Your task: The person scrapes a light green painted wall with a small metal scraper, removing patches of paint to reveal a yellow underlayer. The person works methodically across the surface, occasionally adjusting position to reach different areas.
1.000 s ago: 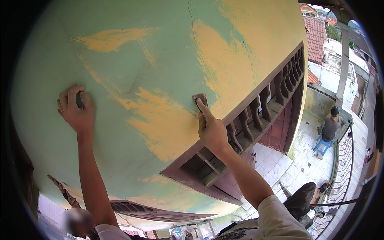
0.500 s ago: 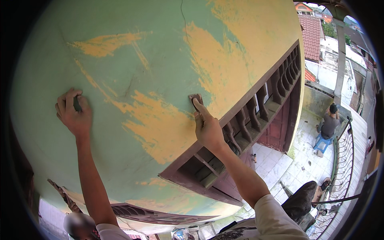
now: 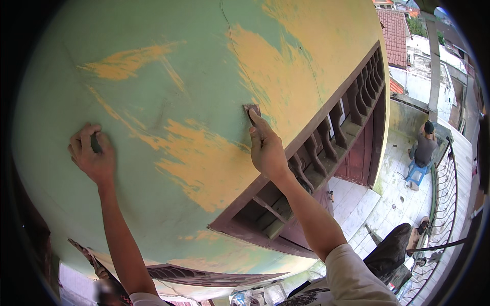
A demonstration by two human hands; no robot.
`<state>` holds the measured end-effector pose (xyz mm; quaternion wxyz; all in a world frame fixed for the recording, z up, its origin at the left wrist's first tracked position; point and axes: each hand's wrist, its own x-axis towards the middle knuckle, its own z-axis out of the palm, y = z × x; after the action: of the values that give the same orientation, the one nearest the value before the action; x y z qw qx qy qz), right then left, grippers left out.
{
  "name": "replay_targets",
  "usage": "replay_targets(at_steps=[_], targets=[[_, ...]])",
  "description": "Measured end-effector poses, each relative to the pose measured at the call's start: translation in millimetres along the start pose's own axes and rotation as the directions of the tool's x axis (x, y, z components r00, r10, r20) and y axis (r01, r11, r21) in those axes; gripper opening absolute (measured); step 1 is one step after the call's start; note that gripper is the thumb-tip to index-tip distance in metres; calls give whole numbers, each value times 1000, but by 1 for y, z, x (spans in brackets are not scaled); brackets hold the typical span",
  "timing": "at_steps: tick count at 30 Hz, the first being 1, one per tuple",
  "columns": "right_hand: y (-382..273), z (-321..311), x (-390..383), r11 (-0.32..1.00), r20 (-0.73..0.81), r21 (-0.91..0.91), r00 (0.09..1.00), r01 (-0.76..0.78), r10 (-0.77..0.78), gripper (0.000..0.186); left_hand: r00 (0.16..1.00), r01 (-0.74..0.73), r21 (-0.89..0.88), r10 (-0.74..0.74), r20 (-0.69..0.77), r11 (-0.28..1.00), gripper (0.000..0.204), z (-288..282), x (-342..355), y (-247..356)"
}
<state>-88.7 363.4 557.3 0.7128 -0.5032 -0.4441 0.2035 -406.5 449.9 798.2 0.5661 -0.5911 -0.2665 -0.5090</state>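
My left hand (image 3: 92,153) is closed against the green-painted wall (image 3: 61,107), fingers curled around something dark that I cannot make out. My right hand (image 3: 265,148) grips a small flat rusty scraper (image 3: 250,108), index finger along it, its blade on the wall beside a ragged yellow patch (image 3: 255,61). Yellow streaks and patches cover much of the green surface between and above my hands, with thin cracks near the top.
Below right runs a brown slatted vent (image 3: 337,127) over doors (image 3: 352,158). A person (image 3: 423,150) sits on a blue stool on the tiled balcony, beside a curved railing (image 3: 449,199). Another person's blurred head (image 3: 109,290) is at bottom left. Roofs lie beyond.
My right hand and the scraper have moved up along the wall. My left hand has slid somewhat lower. The view has shifted slightly.
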Motion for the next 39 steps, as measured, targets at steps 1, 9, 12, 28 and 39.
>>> replay_targets(at_steps=[1,9,12,28,39], targets=[[-7,-2,3,998,27,-11,997,-68,69,46,1000,-9,-9,9,1,1000,22,0,-1,-2],[31,13,-25,995,11,-5,995,96,-96,47,1000,15,6,-15,6,1000,21,1,-2,6],[8,2,-8,996,23,-83,999,-41,43,47,1000,-10,-2,10,-5,1000,22,2,-1,2],[62,14,-45,961,-28,-276,999,28,-37,46,999,-40,5,40,-16,999,22,3,-2,-9],[75,15,-54,937,-124,-333,980,107,-156,45,995,-94,-48,92,-35,994,24,5,1,-10]])
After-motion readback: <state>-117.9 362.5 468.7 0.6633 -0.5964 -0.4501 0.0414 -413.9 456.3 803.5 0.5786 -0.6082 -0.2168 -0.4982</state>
